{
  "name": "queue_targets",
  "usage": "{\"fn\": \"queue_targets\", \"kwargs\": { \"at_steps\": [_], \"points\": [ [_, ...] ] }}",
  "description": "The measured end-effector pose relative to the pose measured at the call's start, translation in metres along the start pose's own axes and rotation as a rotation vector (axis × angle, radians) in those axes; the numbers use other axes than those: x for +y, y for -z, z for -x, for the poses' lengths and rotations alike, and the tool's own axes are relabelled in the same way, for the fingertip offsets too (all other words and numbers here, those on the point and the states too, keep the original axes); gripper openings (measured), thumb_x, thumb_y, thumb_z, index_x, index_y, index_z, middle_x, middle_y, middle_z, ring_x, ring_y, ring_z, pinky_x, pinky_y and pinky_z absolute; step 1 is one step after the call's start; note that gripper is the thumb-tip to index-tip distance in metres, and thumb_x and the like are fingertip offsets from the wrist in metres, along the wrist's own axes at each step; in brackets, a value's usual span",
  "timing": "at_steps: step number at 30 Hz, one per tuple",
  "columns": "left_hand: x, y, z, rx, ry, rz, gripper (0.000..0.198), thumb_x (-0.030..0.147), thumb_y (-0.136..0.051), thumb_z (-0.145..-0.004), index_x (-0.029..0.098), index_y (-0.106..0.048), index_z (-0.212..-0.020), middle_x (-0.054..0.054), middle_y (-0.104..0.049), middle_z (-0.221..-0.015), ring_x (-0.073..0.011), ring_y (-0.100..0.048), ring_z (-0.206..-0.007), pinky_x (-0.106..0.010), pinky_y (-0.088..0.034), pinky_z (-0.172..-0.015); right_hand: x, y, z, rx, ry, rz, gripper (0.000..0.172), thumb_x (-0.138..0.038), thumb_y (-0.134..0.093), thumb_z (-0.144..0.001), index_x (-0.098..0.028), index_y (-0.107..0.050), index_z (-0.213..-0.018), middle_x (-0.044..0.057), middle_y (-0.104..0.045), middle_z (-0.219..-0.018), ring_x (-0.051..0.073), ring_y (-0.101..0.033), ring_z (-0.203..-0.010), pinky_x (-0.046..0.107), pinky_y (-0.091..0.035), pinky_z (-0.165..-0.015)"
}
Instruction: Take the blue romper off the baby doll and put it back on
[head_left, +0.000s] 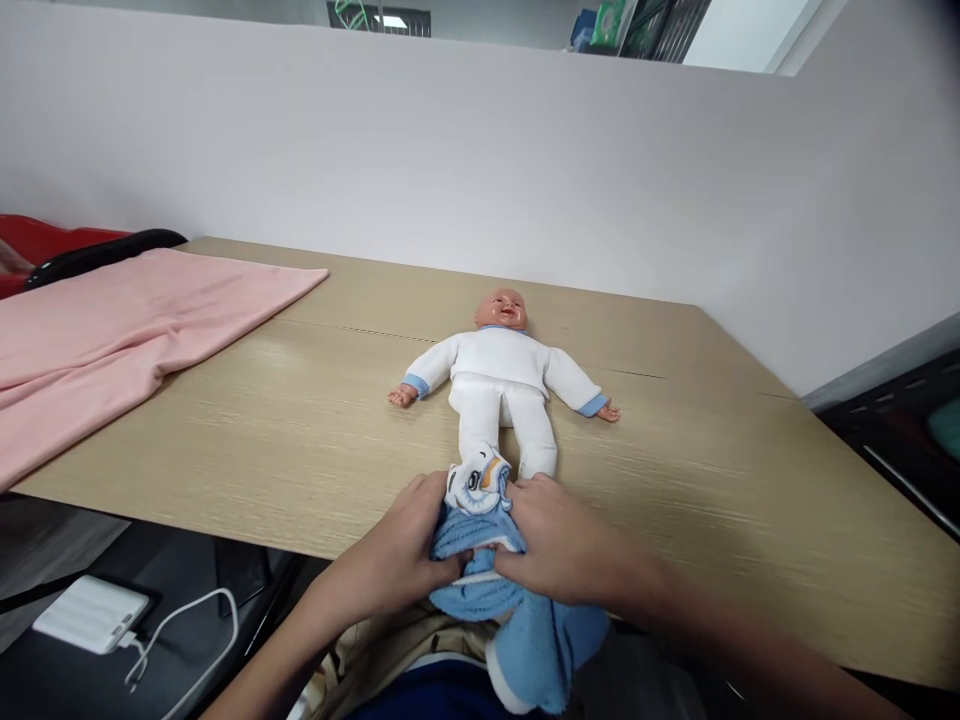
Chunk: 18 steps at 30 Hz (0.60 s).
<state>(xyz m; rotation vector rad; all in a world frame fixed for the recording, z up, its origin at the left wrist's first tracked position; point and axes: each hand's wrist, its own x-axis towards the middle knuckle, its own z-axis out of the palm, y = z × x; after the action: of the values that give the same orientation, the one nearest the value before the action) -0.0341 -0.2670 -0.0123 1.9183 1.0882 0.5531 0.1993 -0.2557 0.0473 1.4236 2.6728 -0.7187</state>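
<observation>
A baby doll [501, 350] in a white outfit with blue cuffs lies on its back on the table, arms spread and legs toward me. At the near edge, by its feet, I hold a blue fleecy garment [534, 640] with white trim and a cartoon face on it. My left hand [409, 545] grips the bunched cloth on one side. On the other side my right hand [555, 540] pinches it, close to the doll's foot. Part of the garment hangs over my lap. Whether a foot is inside the cloth I cannot tell.
A pink cloth [165, 320] lies over the left part of the wooden table [300, 460]. Behind it is a red item with a black rim [97, 255]. A white power bank [91, 612] with a cable sits below left. A wall [420, 150] stands behind.
</observation>
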Motion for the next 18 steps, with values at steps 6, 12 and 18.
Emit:
{"fn": "queue_targets", "kwargs": {
  "at_steps": [6, 12, 18],
  "points": [
    [0.001, -0.012, 0.001, 0.054, -0.028, 0.105, 0.078, 0.007, -0.066, -0.08, 0.02, -0.047, -0.154, -0.017, -0.055, -0.156, -0.0354, -0.047, -0.15, -0.055, -0.035, -0.129, -0.004, -0.007, 0.008, 0.066, -0.014, -0.006, 0.036, -0.016, -0.064, -0.083, -0.012, -0.071, -0.118, 0.023, -0.07, -0.133, 0.04, -0.062, -0.131, 0.055, -0.048, -0.118],
    [-0.004, -0.022, -0.001, 0.148, 0.031, 0.276, 0.064, 0.012, -0.067, -0.087, 0.02, -0.049, -0.148, -0.014, -0.062, -0.147, -0.0314, -0.058, -0.137, -0.047, -0.045, -0.119, 0.006, -0.021, 0.013, 0.2, -0.1, -0.184, 0.049, -0.019, -0.066, -0.087, -0.011, -0.06, -0.134, 0.027, -0.038, -0.171, 0.041, -0.058, -0.142, 0.057, -0.05, -0.119],
    [-0.008, -0.033, -0.011, 0.314, -0.029, 0.535, 0.056, 0.011, -0.062, -0.09, 0.022, -0.05, -0.144, -0.007, -0.066, -0.139, -0.024, -0.062, -0.132, -0.036, -0.046, -0.117, 0.02, -0.032, 0.008, 0.284, -0.149, -0.383, 0.048, -0.031, -0.072, -0.089, -0.018, -0.057, -0.133, 0.018, -0.073, -0.129, 0.037, -0.072, -0.118, 0.052, -0.059, -0.1]
  ]
}}
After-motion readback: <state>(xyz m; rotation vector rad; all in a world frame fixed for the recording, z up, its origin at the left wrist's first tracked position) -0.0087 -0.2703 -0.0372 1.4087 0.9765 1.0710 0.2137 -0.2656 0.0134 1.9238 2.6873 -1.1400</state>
